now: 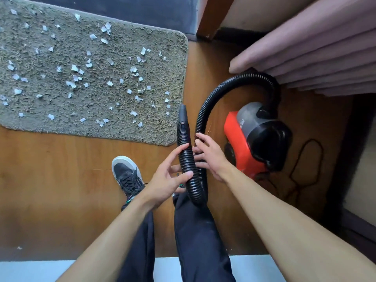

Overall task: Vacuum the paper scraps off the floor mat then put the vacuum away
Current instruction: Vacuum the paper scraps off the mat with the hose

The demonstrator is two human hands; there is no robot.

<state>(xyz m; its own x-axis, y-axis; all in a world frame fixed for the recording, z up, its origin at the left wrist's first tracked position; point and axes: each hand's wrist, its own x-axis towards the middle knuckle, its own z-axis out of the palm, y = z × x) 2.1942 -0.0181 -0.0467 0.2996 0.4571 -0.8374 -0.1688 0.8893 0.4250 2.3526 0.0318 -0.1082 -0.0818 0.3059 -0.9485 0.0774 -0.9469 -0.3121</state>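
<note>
A grey-brown shaggy floor mat [97, 110] lies at the upper left with several white paper scraps [74, 68] scattered over it. A red and black vacuum [254, 137] sits on the wooden floor to the right. Its black ribbed hose [221, 88] arcs up from the body and doubles back into a U, with the nozzle [182, 115] pointing at the mat's right edge. My left hand [168, 178] curls around the nozzle side of the hose. My right hand [209, 155] touches the other side of the loop with fingers spread.
Pink curtain folds [315, 58] hang at the upper right above the vacuum. A black power cord [305, 159] loops on the floor right of it. A wooden post [209, 17] stands at the top. My black shoe [128, 176] and dark trousers are below the hands.
</note>
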